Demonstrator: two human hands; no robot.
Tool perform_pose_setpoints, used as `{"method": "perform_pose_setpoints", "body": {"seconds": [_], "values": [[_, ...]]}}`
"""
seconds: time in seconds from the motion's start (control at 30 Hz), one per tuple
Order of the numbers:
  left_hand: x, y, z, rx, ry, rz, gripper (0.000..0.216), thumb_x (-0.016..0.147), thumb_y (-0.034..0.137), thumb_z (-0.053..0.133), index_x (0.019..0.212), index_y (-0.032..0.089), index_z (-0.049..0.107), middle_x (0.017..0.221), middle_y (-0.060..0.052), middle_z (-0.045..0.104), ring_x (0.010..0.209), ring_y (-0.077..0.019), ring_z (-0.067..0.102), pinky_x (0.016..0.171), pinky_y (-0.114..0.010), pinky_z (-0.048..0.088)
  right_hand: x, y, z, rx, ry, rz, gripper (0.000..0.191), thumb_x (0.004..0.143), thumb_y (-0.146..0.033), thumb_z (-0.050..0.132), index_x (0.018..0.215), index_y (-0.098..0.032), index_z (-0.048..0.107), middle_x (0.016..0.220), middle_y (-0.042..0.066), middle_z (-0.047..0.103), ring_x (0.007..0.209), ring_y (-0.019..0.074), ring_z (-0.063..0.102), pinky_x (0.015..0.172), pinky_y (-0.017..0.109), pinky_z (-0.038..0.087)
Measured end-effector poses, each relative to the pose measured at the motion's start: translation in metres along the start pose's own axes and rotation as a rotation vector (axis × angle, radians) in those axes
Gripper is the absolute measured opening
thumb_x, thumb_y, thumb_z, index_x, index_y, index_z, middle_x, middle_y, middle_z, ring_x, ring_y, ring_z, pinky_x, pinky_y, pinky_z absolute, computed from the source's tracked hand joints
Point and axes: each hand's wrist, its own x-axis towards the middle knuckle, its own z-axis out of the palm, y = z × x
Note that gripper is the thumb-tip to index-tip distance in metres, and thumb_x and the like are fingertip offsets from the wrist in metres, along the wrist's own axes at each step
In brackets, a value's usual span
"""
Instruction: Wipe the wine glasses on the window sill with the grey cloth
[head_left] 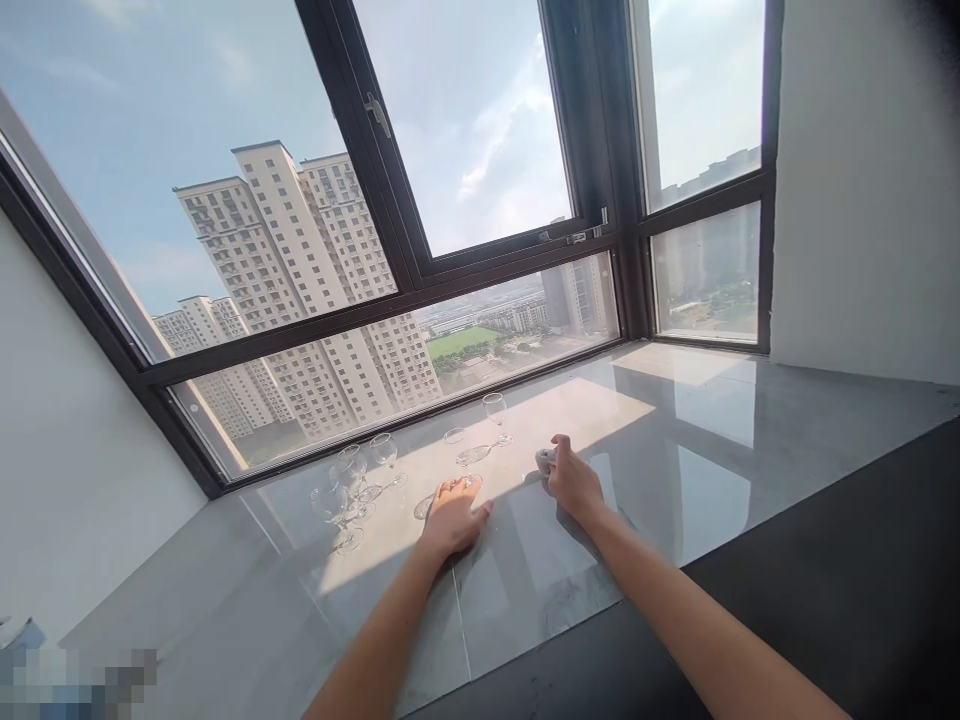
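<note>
My left hand (454, 517) lies on a grey marble windowsill (675, 470), its fingers over a wine glass (431, 502) that lies on its side. My right hand (572, 478) is closed around a small pale cloth (545, 458) pressed to the sill. Another glass (466, 452) lies on its side just beyond the hands, and one wine glass (496, 412) stands upright behind it. Several more wine glasses (352, 485) stand in a group to the left.
A large black-framed window (420, 280) runs along the back of the sill, with tall buildings outside. White walls close both ends. A dark floor edge (825, 590) borders the sill on the near right.
</note>
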Motion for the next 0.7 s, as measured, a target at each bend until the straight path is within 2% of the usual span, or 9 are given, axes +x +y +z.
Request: {"method": "perform_pose_setpoints", "body": {"seconds": [0.1,0.17,0.3,0.4,0.5,0.6,0.67,0.7], "values": [[-0.034,-0.022,-0.006,0.029,0.040,-0.041,0.072,0.090,0.067,0.025,0.147,0.028,0.045,0.153,-0.005,0.043,0.143,-0.0312,0.030,0.119,-0.045,0.018,-0.001,-0.001,-0.002,-0.012,0.001,0.017,0.037,0.090,-0.010,0.037,0.126,-0.018,0.037,0.110,0.012,0.065,0.088,0.0222,0.061,0.061,0.028,0.028],[-0.045,-0.040,-0.012,0.051,0.068,-0.141,0.069,0.090,0.065,0.027,0.144,0.028,0.048,0.151,-0.005,0.045,0.141,-0.0320,0.033,0.117,-0.046,0.022,-0.001,-0.001,-0.002,-0.014,0.005,0.023,0.037,0.090,-0.010,0.036,0.126,-0.018,0.037,0.110,0.012,0.065,0.088,0.0228,0.062,0.061,0.028,0.028],[-0.042,-0.074,-0.018,0.043,0.063,-0.409,0.064,0.090,0.062,0.028,0.140,0.029,0.053,0.150,-0.006,0.046,0.138,-0.0320,0.036,0.113,-0.047,0.026,-0.001,0.001,0.001,-0.015,-0.001,0.022,0.036,0.090,-0.012,0.036,0.125,-0.019,0.036,0.114,0.012,0.064,0.089,0.0226,0.062,0.059,0.028,0.029],[-0.034,-0.087,-0.014,0.027,0.115,-0.496,0.061,0.090,0.059,0.032,0.138,0.029,0.054,0.151,-0.007,0.044,0.140,-0.0316,0.033,0.115,-0.049,0.021,-0.001,0.002,0.002,-0.029,0.005,0.018,0.034,0.091,-0.013,0.035,0.125,-0.018,0.036,0.113,0.011,0.065,0.089,0.0227,0.063,0.060,0.028,0.029],[-0.035,-0.087,-0.010,-0.003,0.208,-0.530,0.053,0.089,0.056,0.039,0.131,0.029,0.057,0.146,-0.010,0.048,0.137,-0.0336,0.036,0.111,-0.051,0.026,-0.002,0.001,0.000,-0.034,0.015,0.002,0.035,0.092,-0.013,0.034,0.126,-0.017,0.036,0.112,0.012,0.066,0.091,0.0239,0.063,0.061,0.029,0.030],[-0.042,-0.074,-0.010,-0.038,0.419,-0.527,0.039,0.090,0.045,0.043,0.116,0.024,0.063,0.123,-0.013,0.059,0.120,-0.0321,0.048,0.100,-0.046,0.038,-0.002,-0.001,0.000,-0.025,0.017,0.010,0.036,0.091,-0.012,0.034,0.126,-0.017,0.036,0.112,0.012,0.066,0.092,0.0235,0.063,0.061,0.028,0.030],[-0.041,-0.058,-0.010,-0.069,0.526,-0.376,0.030,0.092,0.036,0.040,0.103,0.022,0.065,0.106,-0.011,0.061,0.106,-0.0268,0.054,0.093,-0.040,0.042,-0.001,-0.002,0.001,-0.017,0.015,0.033,0.038,0.090,-0.011,0.037,0.127,-0.018,0.037,0.112,0.011,0.066,0.091,0.0226,0.063,0.061,0.028,0.030],[-0.038,-0.048,-0.009,-0.096,0.526,-0.256,0.028,0.093,0.032,0.040,0.098,0.021,0.065,0.102,-0.009,0.062,0.102,-0.0244,0.055,0.091,-0.037,0.043,-0.001,-0.003,0.002,-0.013,0.017,0.042,0.040,0.089,-0.010,0.038,0.127,-0.019,0.037,0.111,0.011,0.066,0.091,0.0223,0.063,0.061,0.028,0.030]]}}
